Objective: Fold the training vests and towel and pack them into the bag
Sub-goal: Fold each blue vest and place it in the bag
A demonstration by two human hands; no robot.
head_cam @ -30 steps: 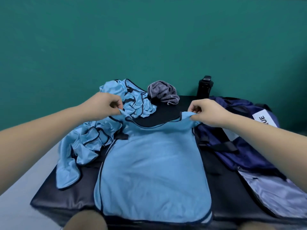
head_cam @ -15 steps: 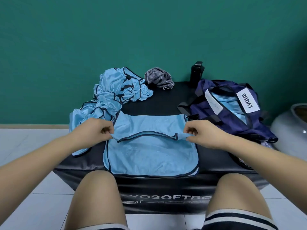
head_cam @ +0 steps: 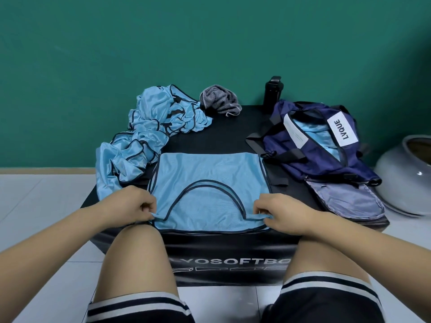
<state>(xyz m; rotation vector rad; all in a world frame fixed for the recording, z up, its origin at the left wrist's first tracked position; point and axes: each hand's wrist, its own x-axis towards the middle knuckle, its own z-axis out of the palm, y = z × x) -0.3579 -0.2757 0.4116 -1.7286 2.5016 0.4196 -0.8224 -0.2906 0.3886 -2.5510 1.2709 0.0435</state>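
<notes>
Over it comes; the left hand (head_cam: 130, 206) and right hand (head_cam: 279, 210) have carried the vest (head_cam: 210, 176) by its shoulder straps from the far side to the near edge of the black box (head_cam: 233, 248); the vest now lies doubled, neckline curve on top.

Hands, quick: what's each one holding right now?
Left hand: pinches one shoulder of the blue vest.
Right hand: pinches its other shoulder.
</notes>
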